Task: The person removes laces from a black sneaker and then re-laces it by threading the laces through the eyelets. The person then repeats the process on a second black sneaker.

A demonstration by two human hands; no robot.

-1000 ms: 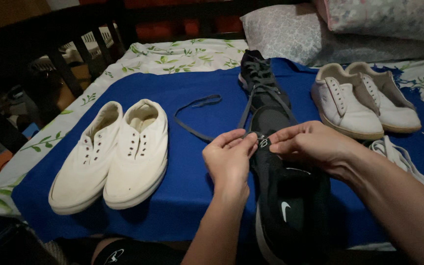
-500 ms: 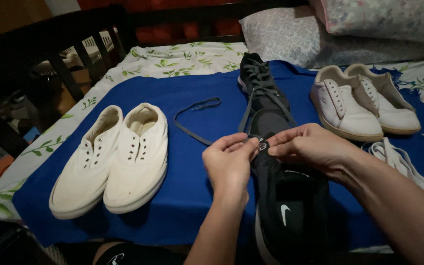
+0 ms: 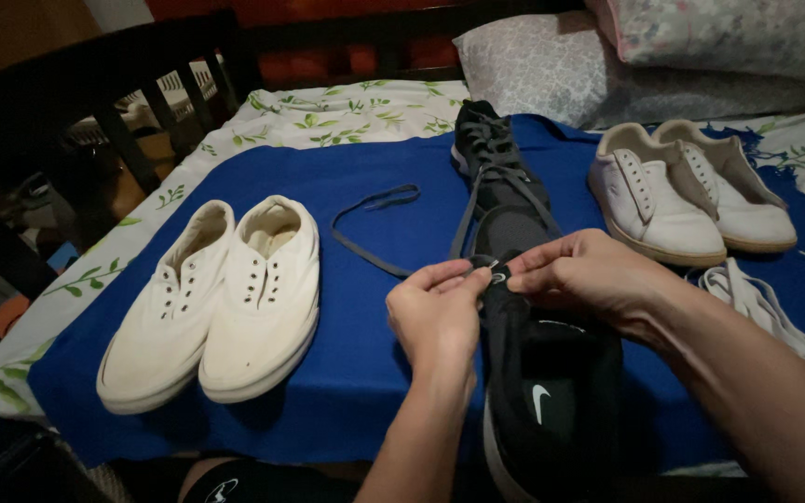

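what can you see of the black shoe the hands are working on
The black shoe is a dark sneaker with a knit-looking upper and a small white mark on its side. It lies lengthwise on the blue cloth, its front end toward the far side. The left hand and right hand pinch at its front, where a grey lace trails away in a loop across the cloth. A pale sole edge shows at the near end. A second black shoe lies just beyond it.
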